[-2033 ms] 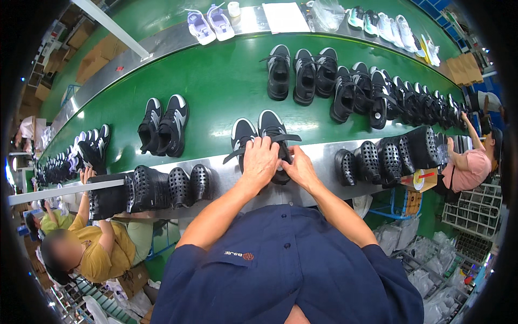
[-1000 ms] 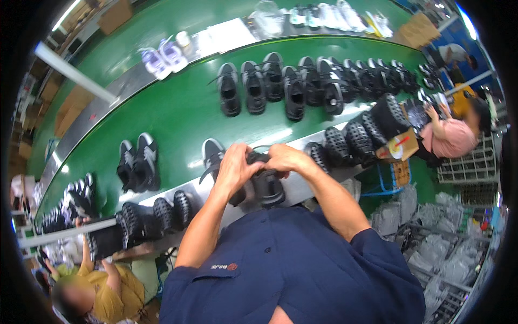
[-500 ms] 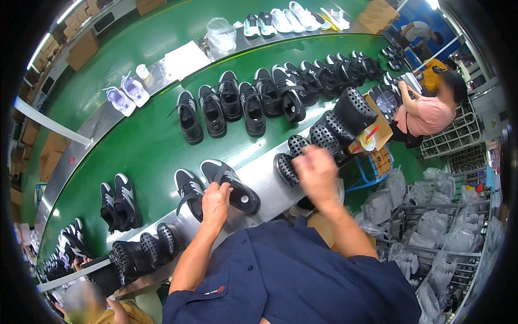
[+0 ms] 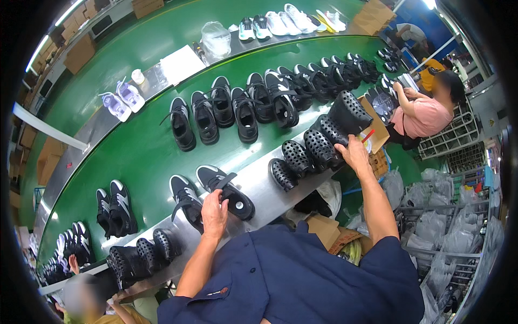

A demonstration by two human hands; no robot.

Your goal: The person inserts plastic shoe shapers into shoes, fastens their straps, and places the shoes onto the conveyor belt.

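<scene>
A pair of black sneakers with grey toes lies in front of me, across the green surface and the metal ledge. My left hand point(image 4: 215, 214) is closed at the right sneaker point(image 4: 241, 197), fingertips pinching it beside its loose dark strap. The left sneaker point(image 4: 182, 189) lies alongside, partly behind that hand. At the right, several black perforated shoe forms point(image 4: 296, 155) stand in a row on the ledge. My right hand point(image 4: 353, 153) has its fingers curled on the rear end of one perforated form point(image 4: 319, 146); the fingertips are partly hidden.
A long row of black sneakers point(image 4: 245, 116) runs across the green surface. More perforated forms point(image 4: 147, 254) stand at the left, near a seated person point(image 4: 89, 297). An open carton point(image 4: 380, 132) and a person in pink point(image 4: 429, 116) are at the right. Racks point(image 4: 448, 232) hold bagged items.
My right hand has moved right and up, from above the nearer perforated forms to one farther along the row. My left hand stays at the right sneaker. The whole view has shifted slightly.
</scene>
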